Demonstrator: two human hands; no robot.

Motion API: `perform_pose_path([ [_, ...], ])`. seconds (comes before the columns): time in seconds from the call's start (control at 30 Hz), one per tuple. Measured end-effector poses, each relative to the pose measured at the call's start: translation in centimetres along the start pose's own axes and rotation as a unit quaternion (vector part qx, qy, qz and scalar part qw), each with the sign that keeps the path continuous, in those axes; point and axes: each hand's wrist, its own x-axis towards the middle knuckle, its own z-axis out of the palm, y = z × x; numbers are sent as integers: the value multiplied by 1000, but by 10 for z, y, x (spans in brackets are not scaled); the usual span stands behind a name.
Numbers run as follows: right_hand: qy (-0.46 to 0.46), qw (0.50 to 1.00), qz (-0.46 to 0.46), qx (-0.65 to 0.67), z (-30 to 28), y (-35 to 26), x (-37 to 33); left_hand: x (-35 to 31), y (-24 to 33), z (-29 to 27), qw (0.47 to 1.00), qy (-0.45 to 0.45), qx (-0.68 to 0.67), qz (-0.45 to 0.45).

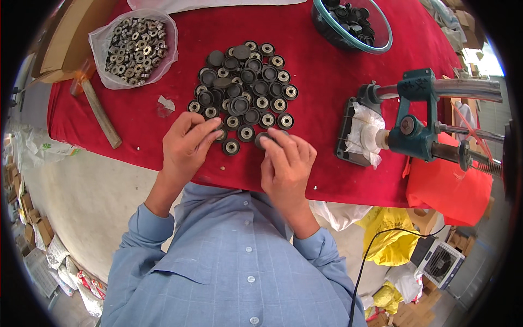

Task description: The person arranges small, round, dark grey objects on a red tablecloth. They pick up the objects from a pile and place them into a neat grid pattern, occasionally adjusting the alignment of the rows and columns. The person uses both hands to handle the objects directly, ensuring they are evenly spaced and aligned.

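Several round black caps (251, 115), many with a metal bearing (231, 146) seated inside, are heaped on the red cloth (158, 180) in front of me. My left hand (188, 143) is at the pile's lower left, thumb and fingers drawn together at a black cap with a bearing (222, 136), partly hidden by the fingertips. At the lower right edge, my right hand (289, 163) has its fingertips on a dark cap (261, 139). Its fingers are bent and partly cover the cap. A few caps lie face down on top of the heap.
A clear bag of loose bearings (136, 49) stands at the upper left, beside a hammer (98, 109) and a cardboard box (73, 38). A clear tub of black caps (354, 27) is at the upper right. A green hand press (417, 117) occupies the right side.
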Motion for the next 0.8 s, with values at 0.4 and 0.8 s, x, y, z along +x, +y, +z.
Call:
perform_pose_path([
  [0.4,-16,998,51,-41,29,0,48,-19,8,7,987,7,120,109],
  [0.8,-48,998,28,-15,31,4,53,-26,15,5,978,4,192,82],
])
